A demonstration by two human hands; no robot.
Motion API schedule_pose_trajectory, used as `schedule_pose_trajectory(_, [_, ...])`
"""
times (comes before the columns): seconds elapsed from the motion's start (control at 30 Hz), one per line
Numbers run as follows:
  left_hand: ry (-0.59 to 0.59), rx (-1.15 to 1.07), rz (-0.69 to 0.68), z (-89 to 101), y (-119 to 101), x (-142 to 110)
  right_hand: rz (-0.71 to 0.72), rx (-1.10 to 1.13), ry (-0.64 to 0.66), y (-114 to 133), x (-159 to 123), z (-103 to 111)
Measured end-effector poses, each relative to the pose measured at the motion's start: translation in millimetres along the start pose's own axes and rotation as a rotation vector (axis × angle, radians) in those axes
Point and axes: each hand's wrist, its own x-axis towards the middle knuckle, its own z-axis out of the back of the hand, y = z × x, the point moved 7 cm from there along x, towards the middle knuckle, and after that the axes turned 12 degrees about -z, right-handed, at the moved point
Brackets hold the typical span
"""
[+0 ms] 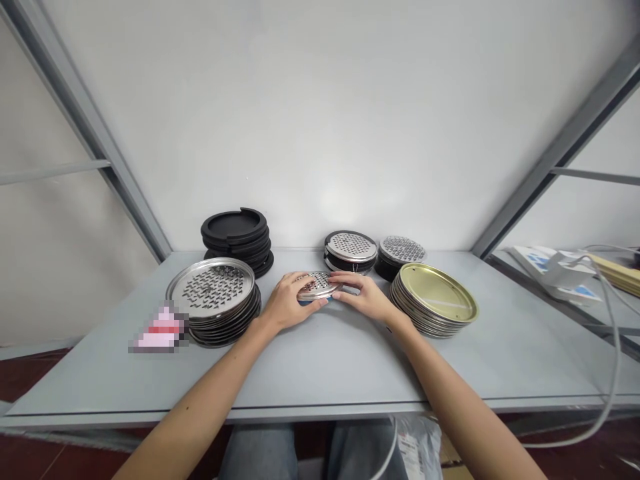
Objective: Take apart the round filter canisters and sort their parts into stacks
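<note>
In the middle of the head view, a round metal grater disc (pixel 318 285) rests low over the shelf, with a strip of blue showing beneath its front edge. My left hand (pixel 290 301) is closed around its left side, thumb along the front rim and fingers over the top. From the right, my right hand (pixel 366 299) grips the other side between thumb and fingers. A stack of larger grater discs (pixel 213 290) stands left of my left hand. To the right of my right hand is a stack of gold-coloured round lids (pixel 437 293).
Black round rings (pixel 235 230) are piled at the back left. Two black-rimmed stacks topped by grater plates, one (pixel 351 247) behind my hands and another (pixel 401 250) beside it, stand near the wall. A white cable (pixel 614 360) hangs over the shelf's right side, near a power strip (pixel 555 273).
</note>
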Motion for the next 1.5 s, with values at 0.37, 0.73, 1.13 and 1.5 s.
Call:
schedule_pose_trajectory(0.37, [0.019, -0.047, 0.043, -8.5, 9, -1, -0.105, 0.062, -0.034, -11, 2, 3])
schedule_pose_trajectory(0.73, [0.096, -0.03, 0.011, -13.2, 9, -5, -0.144, 0.115, -0.031, -16, 3, 1])
schedule_pose_trajectory(1.13, [0.058, -0.121, 0.025, -10.2, 9, -3, -0.018, 0.023, -0.133, -1, 0, 10])
schedule_pose_trajectory(1.5, [-0.051, -0.247, 0.009, -7.1, 12, 3, 0.128, -0.427, -0.378, -8, -4, 11])
